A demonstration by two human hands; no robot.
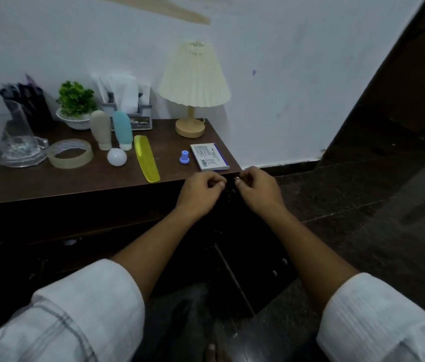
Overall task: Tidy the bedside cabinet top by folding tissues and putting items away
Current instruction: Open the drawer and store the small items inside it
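Note:
The dark wooden bedside cabinet top (pixel 75 182) carries white tissues in a grey holder (pixel 125 96) at the back. A white and blue box (pixel 210 156), a small blue cap (pixel 184 156), a yellow comb (pixel 146 158), a white ball (pixel 117 157) and a tape roll (pixel 70 153) lie nearer the front. My left hand (pixel 201 190) and my right hand (pixel 258 190) meet just in front of the cabinet's front right corner. Both have their fingertips pinched on a small dark item (pixel 231 185) between them, too dim to identify.
A cream pleated lamp (pixel 194 79) stands at the back right. A beige bottle (pixel 101 129), a teal bottle (pixel 122 129), a potted plant (pixel 75 100), a dark pen holder (pixel 32 103) and a glass ashtray (pixel 18 151) fill the left. Dark cabinet doors lie below, stone floor to the right.

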